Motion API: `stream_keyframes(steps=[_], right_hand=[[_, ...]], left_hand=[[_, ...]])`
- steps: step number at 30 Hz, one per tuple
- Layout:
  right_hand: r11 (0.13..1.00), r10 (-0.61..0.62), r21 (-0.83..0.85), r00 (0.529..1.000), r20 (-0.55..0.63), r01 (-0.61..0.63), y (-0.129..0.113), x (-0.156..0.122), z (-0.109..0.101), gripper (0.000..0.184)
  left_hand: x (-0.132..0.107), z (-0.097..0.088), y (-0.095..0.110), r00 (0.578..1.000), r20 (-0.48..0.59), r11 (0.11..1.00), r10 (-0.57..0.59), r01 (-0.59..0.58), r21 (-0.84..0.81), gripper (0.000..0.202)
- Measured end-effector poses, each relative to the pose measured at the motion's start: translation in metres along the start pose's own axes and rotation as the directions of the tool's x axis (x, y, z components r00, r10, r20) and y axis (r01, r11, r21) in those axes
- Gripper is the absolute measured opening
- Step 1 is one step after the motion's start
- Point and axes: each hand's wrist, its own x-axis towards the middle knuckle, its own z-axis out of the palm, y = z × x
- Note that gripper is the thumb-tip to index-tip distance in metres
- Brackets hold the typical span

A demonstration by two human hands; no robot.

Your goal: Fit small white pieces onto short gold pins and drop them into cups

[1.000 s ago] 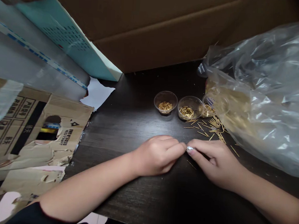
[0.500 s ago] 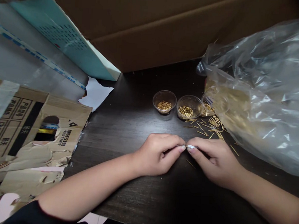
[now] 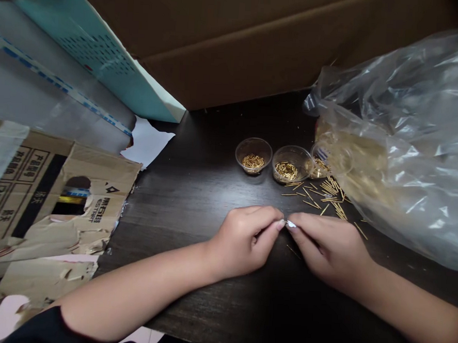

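My left hand (image 3: 248,237) and my right hand (image 3: 327,245) meet tip to tip above the dark table, each with thumb and forefinger pinched. What lies between the fingertips is mostly hidden and too small to make out; half a second ago a sliver of gold metal showed there. Something white (image 3: 291,224) sits at my right thumb and fingertip. Just below them a single thin gold pin (image 3: 293,251) rests on the table. Beyond the hands are loose gold pins (image 3: 331,188) in a scattered pile. Two clear plastic cups, a left cup (image 3: 254,142) and a middle cup (image 3: 292,150), hold short gold pieces.
A third clear cup (image 3: 319,169) lies partly behind a large clear plastic bag (image 3: 420,152) on the right. A cardboard wall (image 3: 240,53) closes off the back. Torn cardboard (image 3: 96,184), a white paper scrap (image 3: 149,141) and a teal box (image 3: 100,50) stand at the left.
My fingertips have drawn slightly closer together, and the right thumb has tucked in more under the forefinger. The gold sliver between them shows less. The cups and pins lie as before.
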Motion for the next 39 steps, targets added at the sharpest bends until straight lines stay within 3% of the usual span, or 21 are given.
stream_keyframes(steps=[6,11,18,19,21,23,25,27,30,33,39], right_hand=[[0.989,0.055,0.132,0.997,0.054,-0.062,-0.003,0.003,-0.006,0.018],[0.927,0.178,0.302,0.969,0.171,-0.224,-0.002,0.007,-0.011,0.028],[0.624,0.286,0.586,0.849,0.445,-0.518,0.002,0.010,-0.013,0.040],[0.623,0.292,0.583,0.846,0.446,-0.521,0.002,0.011,-0.012,0.040],[0.728,0.293,0.510,0.881,0.371,-0.457,0.000,0.011,-0.012,0.037],[0.877,0.237,0.369,0.944,0.229,-0.309,-0.002,0.011,-0.011,0.032],[0.965,0.129,0.216,0.987,0.098,-0.148,-0.003,0.009,-0.009,0.025],[0.996,0.025,0.084,1.000,0.018,-0.026,-0.003,0.006,-0.007,0.021],[0.996,-0.057,-0.063,0.998,-0.007,0.057,-0.002,0.001,-0.005,0.021],[1.000,-0.012,-0.004,1.000,0.019,0.012,-0.001,0.001,-0.005,0.022],[0.933,0.165,0.287,0.966,0.198,-0.218,-0.002,0.013,-0.014,0.028]], left_hand=[[0.004,-0.005,-0.003,0.986,0.015,0.985,0.167,-0.168,0.049,0.013],[0.007,-0.008,-0.009,0.957,0.050,0.949,0.286,-0.290,0.120,0.014],[0.010,-0.010,-0.015,0.920,0.111,0.906,0.375,-0.389,0.167,0.016],[0.009,-0.010,-0.015,0.923,0.108,0.907,0.368,-0.383,0.174,0.016],[0.008,-0.009,-0.012,0.942,0.081,0.926,0.326,-0.335,0.175,0.015],[0.007,-0.007,-0.007,0.966,0.039,0.957,0.255,-0.258,0.134,0.013],[0.005,-0.005,-0.003,0.987,0.005,0.986,0.158,-0.158,0.047,0.012],[0.005,-0.003,0.000,0.999,-0.006,0.997,0.051,-0.051,-0.054,0.012],[0.004,-0.001,0.000,0.997,0.005,0.987,-0.074,0.074,-0.146,0.014],[0.005,-0.001,-0.004,0.996,0.027,0.983,-0.086,0.090,-0.162,0.015],[0.009,-0.009,-0.009,0.993,0.062,0.990,0.098,-0.091,-0.111,0.013]])
